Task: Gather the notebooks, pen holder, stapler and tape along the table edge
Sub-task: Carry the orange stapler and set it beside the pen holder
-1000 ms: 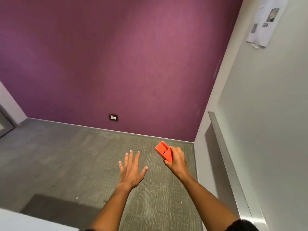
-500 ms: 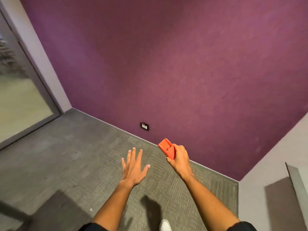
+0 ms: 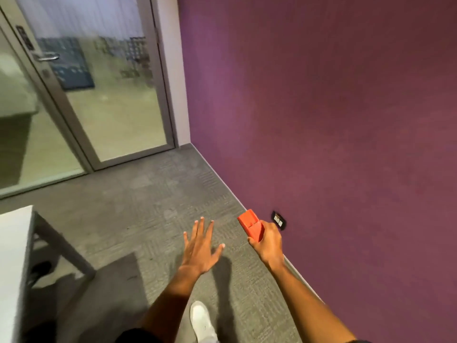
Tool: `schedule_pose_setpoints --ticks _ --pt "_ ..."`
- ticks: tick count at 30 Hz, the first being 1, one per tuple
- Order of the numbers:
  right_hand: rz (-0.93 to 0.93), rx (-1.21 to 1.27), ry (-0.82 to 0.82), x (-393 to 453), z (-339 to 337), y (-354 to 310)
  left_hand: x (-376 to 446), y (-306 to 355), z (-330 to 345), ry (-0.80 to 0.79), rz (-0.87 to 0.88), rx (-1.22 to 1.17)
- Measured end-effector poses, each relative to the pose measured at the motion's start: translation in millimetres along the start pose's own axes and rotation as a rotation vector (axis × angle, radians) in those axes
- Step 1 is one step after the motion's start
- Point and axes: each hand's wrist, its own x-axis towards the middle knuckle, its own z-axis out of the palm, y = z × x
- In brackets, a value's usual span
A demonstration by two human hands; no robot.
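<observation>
My right hand grips an orange pen holder, a hollow box-shaped piece, and holds it in the air above the carpet near the purple wall. My left hand is held out beside it with fingers straight and spread, holding nothing. A corner of the white table shows at the lower left, well left of both hands. No notebooks, stapler or tape are in view.
A glass door with a metal handle stands at the upper left. The purple wall fills the right side, with a socket low on it. Grey carpet lies between the two. My white shoe is below my arms.
The view has swung left: the grey wall and ledge on the right are gone, and the glass door and table corner have come in. Both hands keep their pose.
</observation>
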Motion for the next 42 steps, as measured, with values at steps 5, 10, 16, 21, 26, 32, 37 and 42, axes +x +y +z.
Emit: schedule_pose_setpoints --ticks 5,10,16,21,26,32,37,42 --pt "-0.108 0.002 -0.070 115.6 53.6 -56.2 105.7 -60.1 -22.5 0.075 -0.095 0.004" --pt "-0.189 -0.037 -0.107 227.5 106.8 -127.8 206.5 -117.0 -60.1 0.136 -0.162 0.006" --pt "-0.291 -0.057 -0.140 328.9 176.0 -222.0 300.1 -198.7 -116.3 0.169 -0.262 -0.005" --pt "-0.373 -0.005 -0.206 403.9 245.5 -295.4 359.3 -278.9 -152.1 0.205 -0.363 0.007" --pt "-0.534 -0.034 -0.283 498.0 327.4 -373.0 429.1 -371.4 -181.1 0.235 -0.473 0.034" --pt "-0.669 -0.060 -0.365 617.1 421.7 -482.2 523.4 -475.4 -227.3 0.263 -0.618 0.030" --pt "-0.790 -0.089 -0.473 666.7 498.1 -589.0 572.5 -557.9 -273.1 0.302 -0.739 0.026" --pt "-0.929 -0.094 -0.590 676.2 583.1 -694.5 585.9 -652.7 -304.3 0.344 -0.881 -0.005"
